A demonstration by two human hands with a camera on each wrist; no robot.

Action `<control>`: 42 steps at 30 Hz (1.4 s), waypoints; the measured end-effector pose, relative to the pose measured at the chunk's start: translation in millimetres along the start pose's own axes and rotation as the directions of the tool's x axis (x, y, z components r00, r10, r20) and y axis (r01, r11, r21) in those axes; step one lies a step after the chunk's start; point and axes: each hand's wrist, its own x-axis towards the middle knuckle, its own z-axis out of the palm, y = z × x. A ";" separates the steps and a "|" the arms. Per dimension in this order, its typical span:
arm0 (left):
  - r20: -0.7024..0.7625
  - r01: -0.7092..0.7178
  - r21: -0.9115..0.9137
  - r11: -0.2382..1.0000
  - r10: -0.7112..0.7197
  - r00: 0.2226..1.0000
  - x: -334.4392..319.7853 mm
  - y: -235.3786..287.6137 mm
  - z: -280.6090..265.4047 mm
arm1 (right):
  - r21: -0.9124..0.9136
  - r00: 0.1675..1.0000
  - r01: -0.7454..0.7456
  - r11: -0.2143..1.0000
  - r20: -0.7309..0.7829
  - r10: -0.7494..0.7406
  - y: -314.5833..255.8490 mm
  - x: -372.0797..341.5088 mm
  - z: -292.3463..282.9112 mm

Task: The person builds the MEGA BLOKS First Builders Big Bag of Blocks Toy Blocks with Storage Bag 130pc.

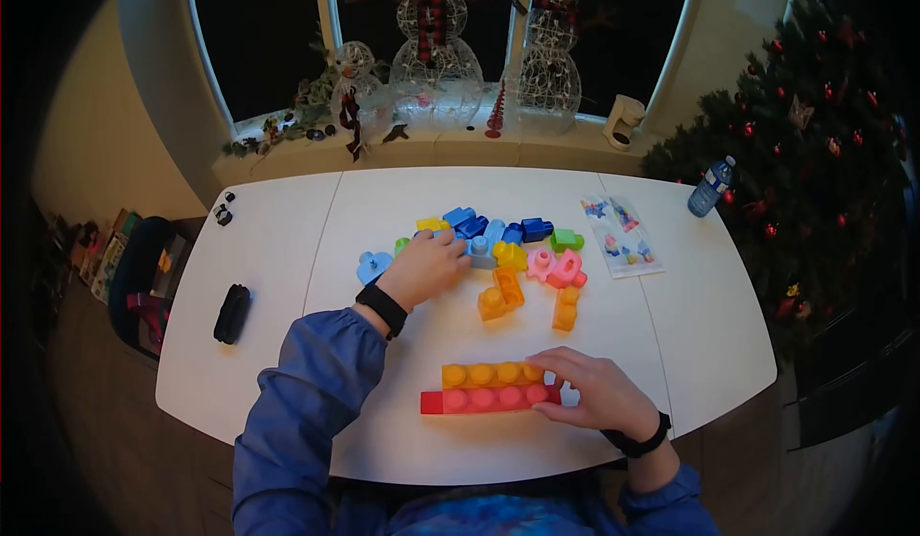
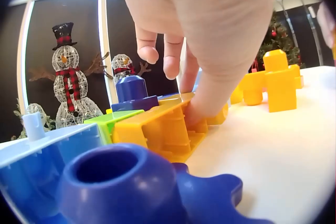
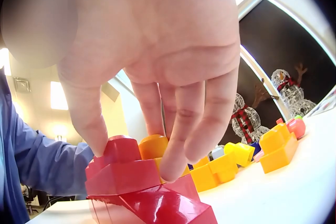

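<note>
The left hand (image 1: 426,270) reaches into the group of blocks. In the left wrist view, its thumb and a finger pinch an upturned orange block (image 2: 149,129); the hand hides this spot in the head view. Nearer the person, a row of orange blocks (image 1: 481,375) runs along a longer red row (image 1: 484,400). At their right end, the right hand (image 1: 599,394) grips them, thumb at the red studs and fingers over the orange side. The right wrist view shows the thumb on a red block (image 3: 123,174) beside an orange stud (image 3: 153,147).
Blue blocks (image 1: 537,229), pink pieces (image 1: 567,268) and loose orange blocks (image 1: 565,309) lie beyond the rows. A picture sheet (image 1: 621,239) and a water bottle (image 1: 710,188) are at the right. A black case (image 1: 232,314) lies at the left.
</note>
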 end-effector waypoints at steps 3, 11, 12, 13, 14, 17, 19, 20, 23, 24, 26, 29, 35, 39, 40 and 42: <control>-0.026 0.014 -0.145 0.989 -0.018 1.000 -0.3 -2.7 -5.6 | -0.005 1.000 -0.009 1.000 0.010 0.009 0.6 0.3 -0.1; 0.013 0.227 -0.535 0.814 -0.260 0.965 -16.9 12.2 -39.6 | 0.031 1.000 0.010 0.999 -0.005 -0.010 3.8 -0.2 2.1; 0.054 0.271 -0.546 0.793 -0.289 0.956 -17.1 13.0 -40.9 | 0.032 1.000 0.010 0.999 -0.007 -0.010 3.5 -0.1 2.0; 0.096 0.314 -0.556 0.770 -0.316 0.944 -17.0 13.4 -41.3 | 0.033 1.000 0.008 0.999 -0.007 -0.007 3.6 0.0 2.1; 0.089 0.290 -0.572 0.767 -0.294 0.952 -17.0 11.8 -38.4 | 0.035 1.000 0.005 0.999 -0.007 -0.005 3.8 -0.1 2.1; 0.084 0.237 -0.591 0.771 -0.234 0.969 -15.9 7.3 -34.6 | 0.028 1.000 0.001 1.000 -0.005 -0.001 2.4 -0.3 1.0; 0.109 0.228 -0.564 0.794 -0.201 0.973 -15.4 7.0 -38.0 | 0.026 1.000 -0.001 1.000 -0.004 0.001 1.8 0.5 0.1; 0.120 0.237 -0.551 0.800 -0.205 0.971 -14.8 6.5 -37.2 | 0.029 1.000 -0.003 1.000 -0.003 0.003 1.7 0.5 0.5; 0.145 0.267 -0.521 0.811 -0.224 0.964 -13.5 3.5 -37.3 | 0.032 1.000 -0.016 0.999 0.006 0.015 1.6 0.7 0.6; 0.146 0.277 -0.518 0.809 -0.236 0.961 -13.2 2.0 -38.8 | 0.032 1.000 -0.020 0.999 0.010 0.020 1.8 0.9 0.6; 0.157 0.301 -0.514 0.803 -0.258 0.953 -12.0 -1.7 -37.9 | 0.029 1.000 -0.012 0.999 0.008 0.012 2.6 1.1 0.7; 0.155 0.308 -0.526 0.792 -0.267 0.951 -12.9 -9.0 -25.3 | 0.028 1.000 -0.012 1.000 0.010 0.012 3.6 0.8 0.9; -0.018 0.235 -0.572 0.786 -0.299 0.954 -21.0 -6.1 -52.6 | 0.034 1.000 -0.005 0.999 0.013 0.005 5.7 -0.3 1.4; -0.062 0.194 -0.723 0.663 -0.341 0.938 -42.4 20.4 -109.7 | 0.021 1.000 0.007 1.000 0.002 -0.007 6.1 -0.5 2.3; -0.036 0.196 -0.776 0.600 -0.352 0.935 -49.1 28.2 -118.0 | 0.021 1.000 0.002 1.000 0.002 -0.002 5.8 -0.7 2.5; -0.019 0.163 -0.830 0.533 -0.320 0.947 -63.7 40.6 -122.0 | 0.020 1.000 -0.005 1.000 0.005 0.005 5.1 -0.5 2.3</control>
